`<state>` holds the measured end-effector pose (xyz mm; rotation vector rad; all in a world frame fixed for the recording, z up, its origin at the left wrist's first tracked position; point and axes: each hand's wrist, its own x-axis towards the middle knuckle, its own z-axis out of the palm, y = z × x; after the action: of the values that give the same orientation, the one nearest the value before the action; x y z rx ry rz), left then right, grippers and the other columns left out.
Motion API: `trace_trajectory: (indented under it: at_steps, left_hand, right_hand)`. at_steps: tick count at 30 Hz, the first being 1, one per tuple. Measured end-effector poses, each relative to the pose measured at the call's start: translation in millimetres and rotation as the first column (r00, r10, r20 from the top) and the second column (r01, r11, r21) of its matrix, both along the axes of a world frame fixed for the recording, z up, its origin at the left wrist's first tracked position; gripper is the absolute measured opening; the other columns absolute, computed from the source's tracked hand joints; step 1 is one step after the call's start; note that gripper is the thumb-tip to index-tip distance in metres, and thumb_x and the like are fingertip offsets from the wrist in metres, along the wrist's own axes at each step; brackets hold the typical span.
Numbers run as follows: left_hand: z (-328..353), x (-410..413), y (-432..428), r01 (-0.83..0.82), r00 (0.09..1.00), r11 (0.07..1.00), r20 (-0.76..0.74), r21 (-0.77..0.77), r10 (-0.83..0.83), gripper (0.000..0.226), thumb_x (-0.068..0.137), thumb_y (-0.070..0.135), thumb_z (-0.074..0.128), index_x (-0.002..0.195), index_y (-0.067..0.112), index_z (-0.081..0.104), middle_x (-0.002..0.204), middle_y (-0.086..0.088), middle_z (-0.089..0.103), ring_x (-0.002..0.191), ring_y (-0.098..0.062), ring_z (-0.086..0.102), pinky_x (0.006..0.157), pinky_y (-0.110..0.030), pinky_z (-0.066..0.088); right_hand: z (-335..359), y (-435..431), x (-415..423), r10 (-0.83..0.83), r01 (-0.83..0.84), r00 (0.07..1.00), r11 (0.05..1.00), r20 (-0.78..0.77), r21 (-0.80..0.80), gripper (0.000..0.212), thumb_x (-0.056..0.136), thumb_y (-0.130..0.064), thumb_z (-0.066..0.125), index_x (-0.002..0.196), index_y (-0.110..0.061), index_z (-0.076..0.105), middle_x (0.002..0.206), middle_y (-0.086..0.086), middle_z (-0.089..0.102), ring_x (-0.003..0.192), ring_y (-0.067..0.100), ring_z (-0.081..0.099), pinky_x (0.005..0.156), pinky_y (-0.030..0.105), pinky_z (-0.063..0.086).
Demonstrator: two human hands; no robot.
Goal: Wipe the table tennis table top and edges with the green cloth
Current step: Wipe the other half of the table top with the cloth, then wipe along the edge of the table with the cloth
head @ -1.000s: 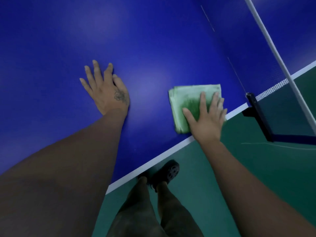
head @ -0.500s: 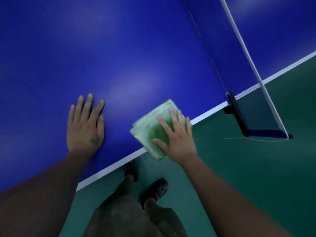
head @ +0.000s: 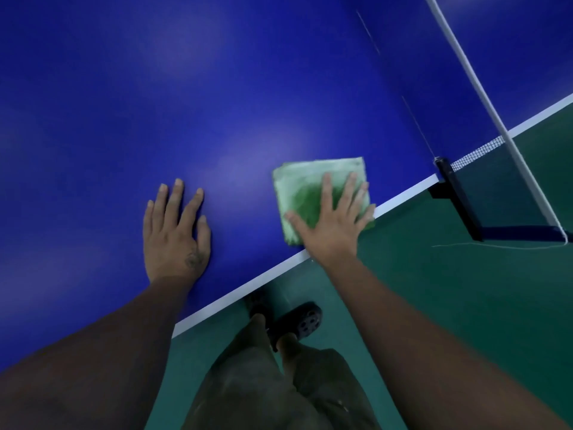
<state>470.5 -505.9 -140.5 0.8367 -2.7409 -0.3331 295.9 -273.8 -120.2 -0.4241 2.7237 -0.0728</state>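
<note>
Head view: right hand [head: 333,231] presses green cloth [head: 305,187] flat at table [head: 155,88] edge.

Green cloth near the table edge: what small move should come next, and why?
Probably slide the right hand, flat on the folded green cloth, along the white edge line toward the net post; the cloth's corner overlaps that line.

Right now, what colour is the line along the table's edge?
White line, bordering the blue table top; head view.
</note>
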Motion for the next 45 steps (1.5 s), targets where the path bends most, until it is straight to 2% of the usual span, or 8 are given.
trace_trajectory:
  at_steps: [16, 21, 25, 27, 29, 33, 40, 45]
  left_hand:
    - [43.9, -51.8, 70.9, 0.162, 0.979, 0.897, 0.045, 0.411, -0.197, 0.047, 0.105, 0.034, 0.056, 0.146, 0.011, 0.061, 0.155, -0.009, 0.057, 0.149, -0.032, 0.047, 0.126, -0.05, 0.034]
    - [61.0, -116.0, 118.3, 0.241, 0.925, 0.859, 0.16, 0.452, -0.344, 0.049, 0.097, 0.04, 0.072, 0.142, 0.024, 0.061, 0.132, 0.004, 0.065, 0.128, -0.022, 0.051, 0.11, -0.04, 0.043]
    - [63.2, -125.0, 146.2, 0.219, 0.913, 0.901, 0.247, 0.375, -0.325, 0.055, 0.095, 0.025, 0.073, 0.148, 0.015, 0.063, 0.128, -0.011, 0.069, 0.122, -0.038, 0.059, 0.108, -0.045, 0.044]
    - [67.5, -119.6, 164.2, 0.163, 0.921, 0.907, 0.27, 0.387, -0.281, 0.056, 0.095, 0.023, 0.073, 0.15, 0.016, 0.062, 0.127, -0.012, 0.069, 0.12, -0.038, 0.06, 0.108, -0.045, 0.044]
    - [72.4, -112.6, 184.7, 0.105, 0.915, 0.894, 0.31, 0.435, -0.258, 0.058, 0.094, 0.023, 0.075, 0.149, 0.018, 0.06, 0.125, -0.009, 0.069, 0.117, -0.036, 0.062, 0.106, -0.046, 0.046]
    - [81.9, -97.4, 224.3, -0.068, 0.91, 0.824, 0.373, 0.562, -0.179, 0.052, 0.088, 0.024, 0.08, 0.136, 0.025, 0.061, 0.11, 0.007, 0.072, 0.104, -0.027, 0.069, 0.089, -0.039, 0.053]
    - [109.6, -102.3, 304.5, -0.088, 0.961, 0.591, 0.225, 0.802, -0.162, 0.059, 0.088, 0.018, 0.087, 0.133, 0.036, 0.053, 0.087, 0.013, 0.069, 0.077, 0.007, 0.071, 0.06, -0.01, 0.051]
    - [146.3, -145.2, 358.5, 0.065, 0.938, 0.562, 0.141, 0.825, -0.317, 0.093, 0.081, 0.013, 0.092, 0.153, 0.041, 0.04, 0.104, -0.007, 0.062, 0.088, -0.015, 0.069, 0.077, -0.034, 0.06]
  right_hand:
    - [5.7, 71.6, 31.4, 0.093, -0.06, 0.987, 0.97, 0.132, -0.235, 0.11, 0.078, -0.1, 0.05, 0.168, -0.057, 0.004, 0.176, -0.018, -0.03, 0.163, 0.013, -0.029, 0.124, 0.08, -0.001]
    - [5.7, 101.6, 33.3, -0.066, 0.038, 0.997, 0.878, -0.042, -0.477, 0.113, 0.082, -0.065, 0.083, 0.171, -0.041, 0.018, 0.183, -0.003, -0.003, 0.169, 0.019, 0.007, 0.132, 0.06, 0.009]
    - [1.8, 115.9, 46.6, -0.46, 0.743, 0.666, 0.343, 0.588, -0.574, 0.12, 0.088, -0.032, 0.091, 0.174, -0.029, 0.007, 0.179, 0.002, 0.018, 0.156, 0.005, 0.028, 0.132, 0.042, 0.025]
    - [0.5, 114.6, 48.2, -0.331, 0.935, 0.334, -0.002, 0.883, -0.355, 0.118, 0.094, -0.019, 0.086, 0.174, -0.022, 0.001, 0.169, 0.013, 0.042, 0.151, 0.016, 0.046, 0.129, 0.045, 0.035]
    - [-4.3, 122.5, 49.5, -0.267, 0.955, 0.26, -0.074, 0.928, -0.289, 0.106, 0.096, -0.007, 0.081, 0.173, -0.016, 0.01, 0.144, 0.016, 0.068, 0.132, 0.026, 0.068, 0.115, 0.047, 0.053]
    - [1.1, 173.9, 48.7, -0.294, 0.932, 0.328, -0.053, 0.898, -0.358, 0.097, 0.093, 0.008, 0.077, 0.169, -0.018, 0.023, 0.096, 0.001, 0.081, 0.082, 0.008, 0.08, 0.069, 0.019, 0.061]
    - [50.1, 286.7, 27.8, -0.226, 0.85, 0.515, 0.016, 0.827, -0.526, 0.076, 0.092, 0.012, 0.076, 0.151, -0.026, 0.046, 0.093, 0.02, 0.08, 0.093, 0.035, 0.078, 0.087, 0.043, 0.066]
    - [92.0, 360.7, 12.3, -0.214, 0.776, 0.631, 0.17, 0.746, -0.607, 0.081, 0.08, 0.02, 0.083, 0.145, -0.017, 0.052, 0.118, 0.011, 0.076, 0.116, 0.032, 0.073, 0.1, 0.041, 0.061]
